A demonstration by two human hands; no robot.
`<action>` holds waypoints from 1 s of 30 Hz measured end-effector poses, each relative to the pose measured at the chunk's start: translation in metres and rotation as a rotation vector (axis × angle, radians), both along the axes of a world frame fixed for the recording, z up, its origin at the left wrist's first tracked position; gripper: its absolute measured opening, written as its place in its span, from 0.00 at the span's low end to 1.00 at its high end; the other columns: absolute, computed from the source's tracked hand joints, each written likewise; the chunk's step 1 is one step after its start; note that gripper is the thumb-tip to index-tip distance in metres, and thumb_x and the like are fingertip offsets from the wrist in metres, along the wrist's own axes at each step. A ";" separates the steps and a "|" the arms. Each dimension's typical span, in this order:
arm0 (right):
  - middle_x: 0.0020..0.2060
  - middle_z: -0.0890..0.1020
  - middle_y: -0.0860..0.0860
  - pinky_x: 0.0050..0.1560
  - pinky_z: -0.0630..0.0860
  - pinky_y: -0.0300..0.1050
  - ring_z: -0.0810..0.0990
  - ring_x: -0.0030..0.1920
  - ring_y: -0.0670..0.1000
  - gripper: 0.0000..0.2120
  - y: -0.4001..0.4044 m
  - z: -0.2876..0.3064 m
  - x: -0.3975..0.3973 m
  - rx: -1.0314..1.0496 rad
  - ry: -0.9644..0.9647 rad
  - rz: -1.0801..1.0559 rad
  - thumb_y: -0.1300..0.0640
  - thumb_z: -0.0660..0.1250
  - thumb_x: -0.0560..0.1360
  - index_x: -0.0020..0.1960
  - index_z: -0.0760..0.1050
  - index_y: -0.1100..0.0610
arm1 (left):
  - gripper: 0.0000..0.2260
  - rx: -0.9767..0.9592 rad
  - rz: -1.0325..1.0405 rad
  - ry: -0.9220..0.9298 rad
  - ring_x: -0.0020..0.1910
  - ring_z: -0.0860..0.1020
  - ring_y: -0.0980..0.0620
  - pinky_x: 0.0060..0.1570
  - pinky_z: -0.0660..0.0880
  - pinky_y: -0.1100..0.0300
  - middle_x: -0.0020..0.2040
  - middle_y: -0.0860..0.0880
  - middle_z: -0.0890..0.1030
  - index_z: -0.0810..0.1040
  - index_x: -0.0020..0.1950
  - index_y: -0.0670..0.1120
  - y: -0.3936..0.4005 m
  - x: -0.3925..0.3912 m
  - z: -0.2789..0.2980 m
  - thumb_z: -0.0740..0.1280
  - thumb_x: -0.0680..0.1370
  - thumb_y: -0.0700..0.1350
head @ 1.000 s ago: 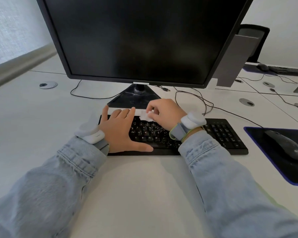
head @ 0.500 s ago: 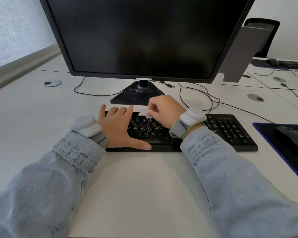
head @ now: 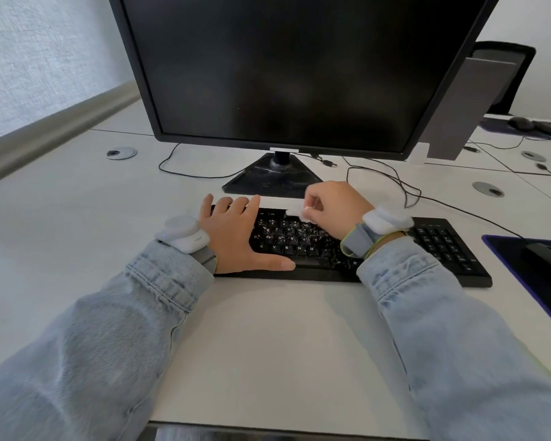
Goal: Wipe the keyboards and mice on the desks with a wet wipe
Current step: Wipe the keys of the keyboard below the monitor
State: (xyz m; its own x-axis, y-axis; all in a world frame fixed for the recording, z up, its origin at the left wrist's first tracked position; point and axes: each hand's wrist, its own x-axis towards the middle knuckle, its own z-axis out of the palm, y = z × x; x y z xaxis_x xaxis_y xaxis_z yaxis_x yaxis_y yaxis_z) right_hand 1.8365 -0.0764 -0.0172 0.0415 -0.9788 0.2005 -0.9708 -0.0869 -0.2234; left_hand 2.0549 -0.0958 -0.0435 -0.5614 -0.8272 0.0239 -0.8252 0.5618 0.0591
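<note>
Left hand (head: 236, 237) rests flat, fingers straight, on keyboard (head: 442, 249); right hand (head: 337, 208) pinches wet wipe (head: 295, 213) against its top row.

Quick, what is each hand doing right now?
Left hand: open, fingers flat on the keyboard.
Right hand: closed, pinching the wipe over the top keys.

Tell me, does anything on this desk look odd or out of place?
The keyboard has pale specks scattered over its middle keys, like dust or crumbs. A loose cable plug lies unconnected beside the monitor stand. Otherwise nothing is askew: the left hand rests flat on the keyboard and the right hand pinches the wipe.
</note>
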 end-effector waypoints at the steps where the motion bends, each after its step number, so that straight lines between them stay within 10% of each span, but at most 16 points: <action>1: 0.40 0.78 0.46 0.46 0.76 0.47 0.78 0.43 0.50 0.04 0.001 0.003 -0.007 0.040 0.039 -0.045 0.56 0.66 0.74 0.40 0.77 0.53 | 0.66 0.010 0.009 0.011 0.80 0.54 0.46 0.78 0.43 0.39 0.81 0.50 0.57 0.46 0.82 0.47 -0.002 0.005 0.001 0.45 0.53 0.86; 30: 0.34 0.71 0.41 0.48 0.73 0.44 0.75 0.43 0.48 0.05 -0.048 0.013 0.091 -0.010 0.128 0.157 0.59 0.64 0.75 0.43 0.78 0.54 | 0.71 0.142 0.043 0.007 0.81 0.47 0.48 0.78 0.42 0.40 0.81 0.51 0.53 0.45 0.82 0.46 -0.026 0.085 0.005 0.51 0.48 0.86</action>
